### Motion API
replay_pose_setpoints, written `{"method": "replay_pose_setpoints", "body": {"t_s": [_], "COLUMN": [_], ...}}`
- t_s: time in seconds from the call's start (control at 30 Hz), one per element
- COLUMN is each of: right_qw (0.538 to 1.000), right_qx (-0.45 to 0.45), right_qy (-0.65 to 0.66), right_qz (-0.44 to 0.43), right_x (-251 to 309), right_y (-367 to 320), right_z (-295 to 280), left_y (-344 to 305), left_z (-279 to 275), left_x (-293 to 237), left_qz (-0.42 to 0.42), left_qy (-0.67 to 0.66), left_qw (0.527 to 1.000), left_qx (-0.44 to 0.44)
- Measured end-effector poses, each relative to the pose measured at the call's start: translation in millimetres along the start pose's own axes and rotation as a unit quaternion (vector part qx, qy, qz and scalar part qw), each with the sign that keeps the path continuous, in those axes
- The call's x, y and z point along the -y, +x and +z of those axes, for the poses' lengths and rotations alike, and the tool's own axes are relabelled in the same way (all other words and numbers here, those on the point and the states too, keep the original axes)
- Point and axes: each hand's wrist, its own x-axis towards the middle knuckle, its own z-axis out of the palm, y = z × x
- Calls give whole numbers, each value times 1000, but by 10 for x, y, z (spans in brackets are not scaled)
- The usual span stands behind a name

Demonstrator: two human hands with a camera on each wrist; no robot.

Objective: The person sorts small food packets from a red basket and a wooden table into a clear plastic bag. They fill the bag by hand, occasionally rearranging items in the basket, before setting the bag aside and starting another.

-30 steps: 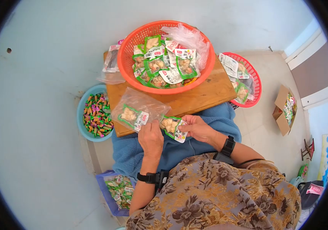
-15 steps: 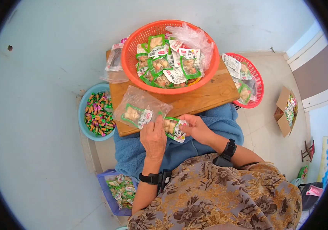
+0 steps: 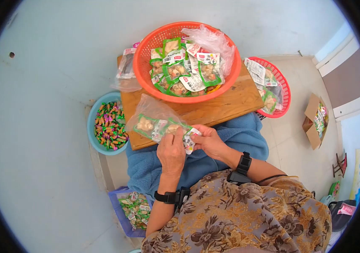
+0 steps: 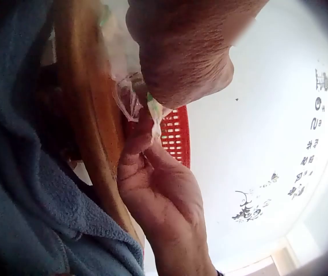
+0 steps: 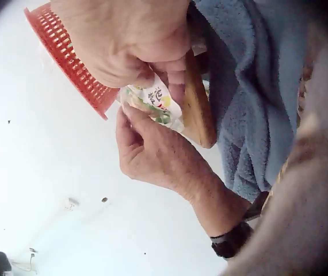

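Observation:
A clear plastic bag [image 3: 148, 107] lies over the front left of the wooden table, with one green-edged snack packet [image 3: 144, 124] inside. My left hand [image 3: 172, 155] pinches the bag near its open end, thumb and fingertips together. My right hand [image 3: 210, 142] holds a second snack packet [image 3: 188, 142] by its white printed end. That packet's front half overlaps the bag's mouth, close by the left fingertips. In the right wrist view the white printed packet [image 5: 157, 98] shows between both hands; the left fingers partly cover it.
An orange basket [image 3: 140, 78] of packets stands on the wooden table [image 3: 213, 110]. A red basket [image 3: 286, 90] is to the right, with a cardboard box [image 3: 310, 130] beyond. On the left are a blue basin [image 3: 92, 137] of wrapped sweets and a purple crate [image 3: 119, 211]. Blue fleece [image 3: 146, 175] covers the lap.
My right hand has moved left, bringing the second packet from beside the bag into its mouth. My left hand stays at the bag's edge. The view has shifted slightly.

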Motion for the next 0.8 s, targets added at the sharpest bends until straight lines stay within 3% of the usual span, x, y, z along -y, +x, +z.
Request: {"method": "replay_pose_setpoints", "body": {"t_s": [0.3,0.57,0.8], "right_qw": [991,995,998], "right_qx": [-58,-61,-16], "right_qy": [100,54,40], "right_qz": [-64,-52,-37], "right_x": [100,89,88], "right_y": [-158,-246,-206], "right_z": [-122,-146,-52], "left_y": [-168,-194,-264], "left_z": [45,-6,9], "left_x": [45,105,-42], "left_qz": [-94,-189,-102], "left_qy": [15,22,-39], "left_qw": [995,980,993], "left_qx": [-32,-56,-37]}}
